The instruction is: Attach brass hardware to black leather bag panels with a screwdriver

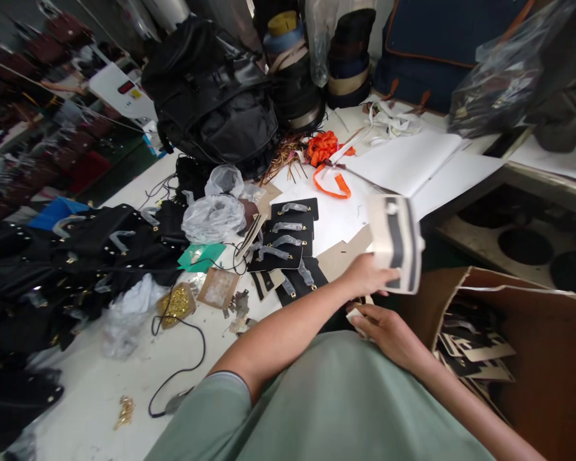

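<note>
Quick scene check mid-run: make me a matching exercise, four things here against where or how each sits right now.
Things
1. Cream-and-black striped flat panel
2. Black flat panels with plastic-wrapped handles
3. Bright orange fabric ribbon
4. Open brown cardboard carton

Places and states
A. Bunched up, with a loose loop trailing
B. At the picture's lower right, with flat pieces inside
C. Held up in the left hand
D. Overlapping one another on the white table

Pairs: 1-C, 2-D, 3-A, 4-B
</note>
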The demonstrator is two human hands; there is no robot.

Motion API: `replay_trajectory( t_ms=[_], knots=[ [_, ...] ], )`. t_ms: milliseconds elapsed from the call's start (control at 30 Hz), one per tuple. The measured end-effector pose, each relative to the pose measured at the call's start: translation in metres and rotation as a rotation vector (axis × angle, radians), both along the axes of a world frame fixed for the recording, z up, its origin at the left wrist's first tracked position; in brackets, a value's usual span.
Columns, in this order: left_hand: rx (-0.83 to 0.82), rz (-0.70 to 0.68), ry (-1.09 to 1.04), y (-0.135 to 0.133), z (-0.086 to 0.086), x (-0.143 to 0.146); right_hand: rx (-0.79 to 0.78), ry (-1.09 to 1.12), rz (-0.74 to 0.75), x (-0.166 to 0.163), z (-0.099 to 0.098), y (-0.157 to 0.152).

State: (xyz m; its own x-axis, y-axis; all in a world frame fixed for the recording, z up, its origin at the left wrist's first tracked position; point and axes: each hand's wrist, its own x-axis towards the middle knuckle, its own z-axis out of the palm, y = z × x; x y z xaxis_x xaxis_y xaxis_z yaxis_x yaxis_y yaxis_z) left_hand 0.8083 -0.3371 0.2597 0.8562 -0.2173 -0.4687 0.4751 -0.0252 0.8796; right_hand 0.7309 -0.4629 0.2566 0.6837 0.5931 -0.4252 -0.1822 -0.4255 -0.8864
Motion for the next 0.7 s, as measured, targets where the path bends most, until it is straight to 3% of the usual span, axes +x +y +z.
replay_trajectory(
  t_ms=[67, 133, 200, 300, 367, 467, 600, 700],
  knots=[
    [-0.043, -0.303, -0.119, -0.027, 0.007, 0.002, 0.01, 0.046, -0.122, 0.0, -0.019, -0.01],
    [0.018, -0.41, -0.237, -0.037, 0.008, 0.003, 0.011, 0.054, -0.263, 0.001, -0.029, -0.015],
    [0.135, -0.328, -0.299, -0.023, 0.002, 0.002, 0.006, 0.08, -0.32, 0.003, -0.031, -0.016],
    [0.457, -0.136, -0.318, 0.036, -0.02, -0.011, -0.022, 0.106, -0.292, 0.009, -0.024, -0.013],
    [0.725, -0.11, -0.277, 0.082, -0.039, -0.031, -0.057, 0.089, -0.314, 0.014, -0.021, -0.009],
    [0.891, -0.116, -0.22, 0.131, -0.068, -0.071, -0.065, 0.098, -0.338, 0.02, -0.022, -0.002],
    [1.02, -0.214, -0.203, 0.144, -0.103, -0.111, 0.004, 0.2, -0.32, 0.022, -0.025, 0.011],
    [1.093, -0.272, -0.198, 0.141, -0.123, -0.119, -0.021, 0.196, -0.27, 0.021, -0.024, 0.019]
  ],
)
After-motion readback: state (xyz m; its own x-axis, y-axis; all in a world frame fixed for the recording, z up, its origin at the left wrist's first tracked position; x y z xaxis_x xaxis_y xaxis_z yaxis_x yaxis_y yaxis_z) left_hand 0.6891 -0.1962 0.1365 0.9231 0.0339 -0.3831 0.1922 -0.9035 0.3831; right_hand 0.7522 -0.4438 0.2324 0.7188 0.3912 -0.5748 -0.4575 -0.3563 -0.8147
